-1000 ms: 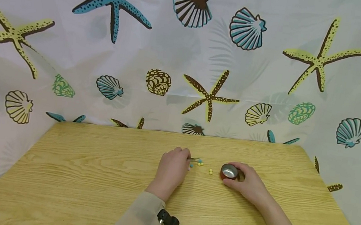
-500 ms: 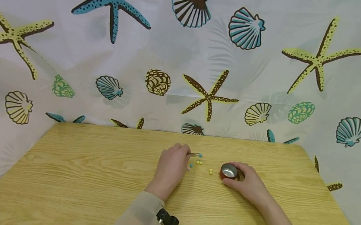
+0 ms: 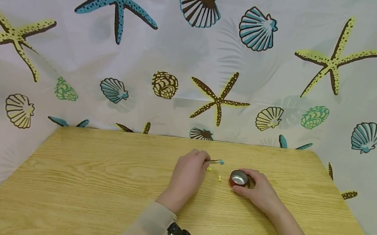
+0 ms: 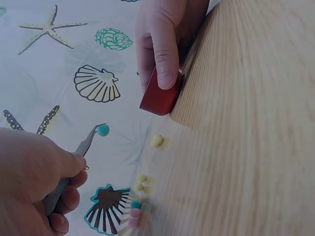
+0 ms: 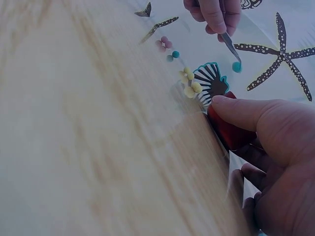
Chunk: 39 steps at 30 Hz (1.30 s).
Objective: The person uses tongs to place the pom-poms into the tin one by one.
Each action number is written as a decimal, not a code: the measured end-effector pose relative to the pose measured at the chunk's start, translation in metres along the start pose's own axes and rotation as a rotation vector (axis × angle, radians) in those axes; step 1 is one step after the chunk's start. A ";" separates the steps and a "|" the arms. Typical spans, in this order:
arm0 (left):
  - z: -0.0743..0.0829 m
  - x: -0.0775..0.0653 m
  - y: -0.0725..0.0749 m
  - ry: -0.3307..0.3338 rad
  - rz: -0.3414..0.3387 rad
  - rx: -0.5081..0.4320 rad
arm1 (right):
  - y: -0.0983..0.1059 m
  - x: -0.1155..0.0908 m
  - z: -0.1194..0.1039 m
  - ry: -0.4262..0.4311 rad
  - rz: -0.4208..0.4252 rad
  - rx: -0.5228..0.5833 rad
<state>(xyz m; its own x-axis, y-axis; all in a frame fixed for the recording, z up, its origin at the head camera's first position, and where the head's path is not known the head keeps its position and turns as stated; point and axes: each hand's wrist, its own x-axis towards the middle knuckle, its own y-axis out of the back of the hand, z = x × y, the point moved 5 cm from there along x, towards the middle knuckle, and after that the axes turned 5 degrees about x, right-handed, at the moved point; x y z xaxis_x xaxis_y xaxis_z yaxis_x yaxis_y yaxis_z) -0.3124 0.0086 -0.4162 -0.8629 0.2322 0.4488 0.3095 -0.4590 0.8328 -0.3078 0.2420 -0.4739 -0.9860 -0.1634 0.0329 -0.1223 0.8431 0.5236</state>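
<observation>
Tweezers (image 4: 84, 143) are pinched in my left hand (image 3: 188, 178), and a small blue bead (image 4: 103, 130) sits at their tips, held above the table. My right hand (image 3: 261, 189) grips a small red cup (image 3: 239, 178) by its sides; its inside is shiny metal, and it stands on the table to the right of the tweezers. Between the hands lie yellow beads (image 3: 220, 178). The left wrist view also shows another blue bead (image 4: 135, 204) and pink beads (image 4: 134, 217), which the left hand hides in the head view.
The wooden table (image 3: 95, 184) runs back to a pale cloth (image 3: 168, 52) printed with starfish and shells. Black wrist mounts (image 3: 179, 234) sit on both sleeves.
My left hand has lifted the blue bead with the tweezers from beside the yellow beads and carried it right, toward the cup. The right hand and cup stay in place.
</observation>
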 end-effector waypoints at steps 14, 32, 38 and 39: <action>0.029 0.001 -0.014 -0.038 -0.101 0.041 | 0.000 0.002 -0.002 0.009 0.003 -0.003; 0.040 -0.003 -0.027 -0.059 -0.131 0.070 | 0.001 0.003 -0.001 0.023 0.009 0.004; 0.041 -0.004 -0.028 -0.064 -0.118 0.074 | 0.001 0.001 -0.001 0.019 0.011 0.014; 0.041 -0.004 -0.027 -0.064 -0.118 0.075 | 0.001 0.001 -0.001 0.021 0.011 0.015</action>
<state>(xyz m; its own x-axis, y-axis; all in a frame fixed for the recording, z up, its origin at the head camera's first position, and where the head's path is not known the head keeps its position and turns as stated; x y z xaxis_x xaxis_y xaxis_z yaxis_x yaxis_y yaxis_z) -0.3012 0.0553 -0.4273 -0.8689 0.3359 0.3635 0.2383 -0.3600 0.9020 -0.3090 0.2420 -0.4727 -0.9848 -0.1644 0.0567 -0.1130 0.8528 0.5099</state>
